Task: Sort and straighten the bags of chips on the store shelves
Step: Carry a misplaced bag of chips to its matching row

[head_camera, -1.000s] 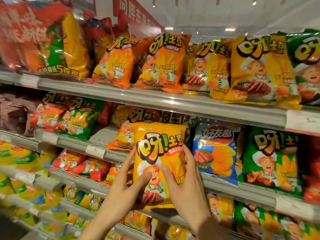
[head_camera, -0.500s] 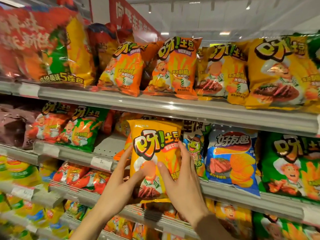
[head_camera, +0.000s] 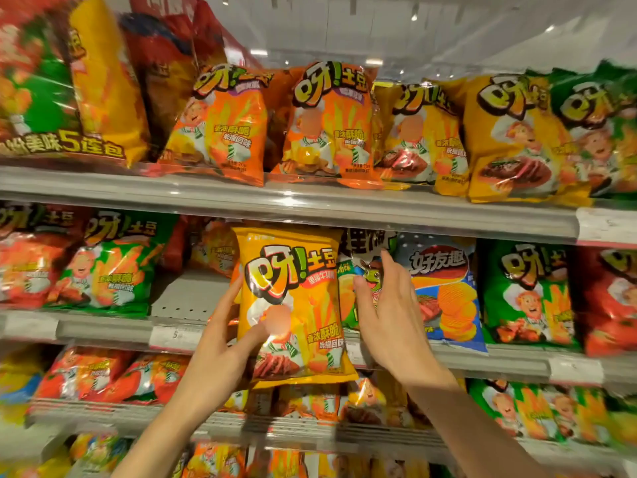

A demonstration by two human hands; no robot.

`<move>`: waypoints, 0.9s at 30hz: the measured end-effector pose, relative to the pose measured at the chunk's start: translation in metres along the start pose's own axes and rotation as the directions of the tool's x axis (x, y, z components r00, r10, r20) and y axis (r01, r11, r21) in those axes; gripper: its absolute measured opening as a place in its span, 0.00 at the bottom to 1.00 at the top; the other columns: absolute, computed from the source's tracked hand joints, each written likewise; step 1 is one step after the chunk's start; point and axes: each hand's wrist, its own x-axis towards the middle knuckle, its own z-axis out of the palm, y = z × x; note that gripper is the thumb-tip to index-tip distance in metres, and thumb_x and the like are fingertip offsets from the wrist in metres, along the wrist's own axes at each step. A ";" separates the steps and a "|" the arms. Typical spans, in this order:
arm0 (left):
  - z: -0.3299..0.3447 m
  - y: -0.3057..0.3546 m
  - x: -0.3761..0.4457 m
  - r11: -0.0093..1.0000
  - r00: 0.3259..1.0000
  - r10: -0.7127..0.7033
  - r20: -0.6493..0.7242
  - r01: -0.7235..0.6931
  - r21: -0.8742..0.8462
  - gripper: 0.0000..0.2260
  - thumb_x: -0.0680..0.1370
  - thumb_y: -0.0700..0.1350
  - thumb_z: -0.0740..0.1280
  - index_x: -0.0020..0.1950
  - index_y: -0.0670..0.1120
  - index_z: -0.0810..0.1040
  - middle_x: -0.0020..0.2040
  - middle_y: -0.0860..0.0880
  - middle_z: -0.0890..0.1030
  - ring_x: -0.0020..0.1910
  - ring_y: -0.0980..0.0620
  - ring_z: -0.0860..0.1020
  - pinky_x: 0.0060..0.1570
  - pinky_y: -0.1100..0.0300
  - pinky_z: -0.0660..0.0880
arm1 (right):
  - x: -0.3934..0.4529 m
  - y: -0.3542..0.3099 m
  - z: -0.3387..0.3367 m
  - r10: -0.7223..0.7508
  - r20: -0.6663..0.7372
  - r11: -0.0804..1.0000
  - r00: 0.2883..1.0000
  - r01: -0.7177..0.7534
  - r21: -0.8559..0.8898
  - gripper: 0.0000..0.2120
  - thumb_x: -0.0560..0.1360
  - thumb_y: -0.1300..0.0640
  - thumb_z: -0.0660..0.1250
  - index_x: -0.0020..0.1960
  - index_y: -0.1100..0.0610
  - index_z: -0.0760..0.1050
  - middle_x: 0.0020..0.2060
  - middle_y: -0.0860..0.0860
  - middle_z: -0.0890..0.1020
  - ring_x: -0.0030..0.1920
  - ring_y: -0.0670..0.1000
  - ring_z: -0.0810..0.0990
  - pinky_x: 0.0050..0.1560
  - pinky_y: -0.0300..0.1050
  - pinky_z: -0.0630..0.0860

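left hand (head_camera: 224, 343) reaches up and grips the yellow chip bag (head_camera: 293, 305), thumb across its front, holding it upright before the middle shelf (head_camera: 103, 327). right hand (head_camera: 389, 312) hovers beside it, fingers loose, holding nothing.

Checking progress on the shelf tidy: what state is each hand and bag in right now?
Yellow chip bag: upright, held before the middle shelf.
Left hand: grips the yellow bag's left edge.
Right hand: open, off the bag.
Blue chip bag: upright on the shelf.
Orange bags: upright on the top shelf.
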 end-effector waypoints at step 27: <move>-0.023 0.005 -0.006 0.999 0.997 -0.011 -0.083 0.009 -0.032 0.29 0.76 0.53 0.70 0.71 0.72 0.61 0.61 0.75 0.68 0.55 0.78 0.69 0.56 0.63 0.67 | 0.051 -0.002 0.037 0.048 -0.122 0.964 0.991 -0.078 -0.255 0.33 0.80 0.36 0.61 0.75 0.57 0.63 0.70 0.64 0.68 0.69 0.63 0.70 0.63 0.57 0.74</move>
